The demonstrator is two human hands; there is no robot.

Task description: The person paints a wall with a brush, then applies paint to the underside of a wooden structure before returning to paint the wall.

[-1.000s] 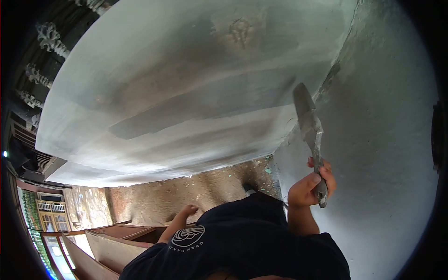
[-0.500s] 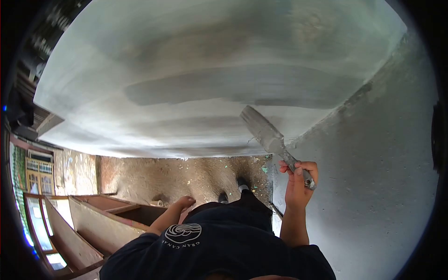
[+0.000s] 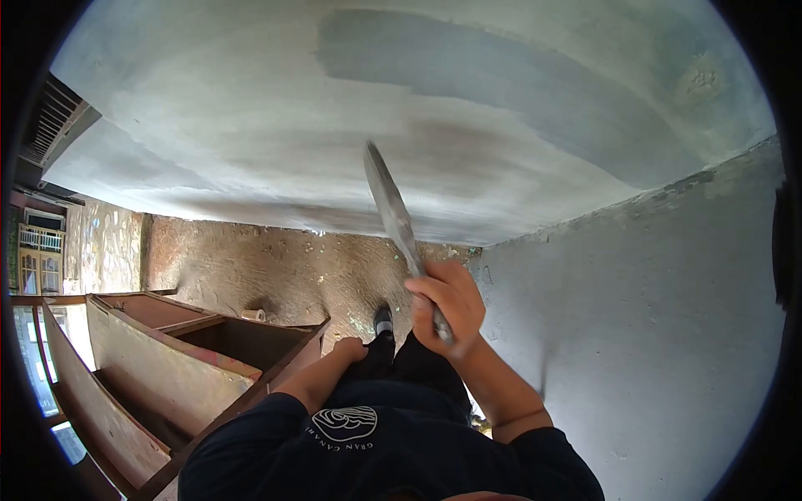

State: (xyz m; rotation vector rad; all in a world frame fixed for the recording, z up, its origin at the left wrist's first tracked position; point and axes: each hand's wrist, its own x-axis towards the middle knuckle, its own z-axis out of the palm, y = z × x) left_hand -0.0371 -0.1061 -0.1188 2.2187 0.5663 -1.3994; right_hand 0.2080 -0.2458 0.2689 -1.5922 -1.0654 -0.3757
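A hand held a putty knife up by a gray wall.

The right hand (image 3: 447, 305) was closed tight around the handle of the putty knife (image 3: 393, 213). Its flat blade pointed up, in front of the smooth plastered wall (image 3: 251, 108). The left hand (image 3: 351, 351) rested low against the dark pants (image 3: 401, 363), and I could not tell if it was open or closed. A wooden box (image 3: 180, 359) stood on the dirt floor (image 3: 276, 267).
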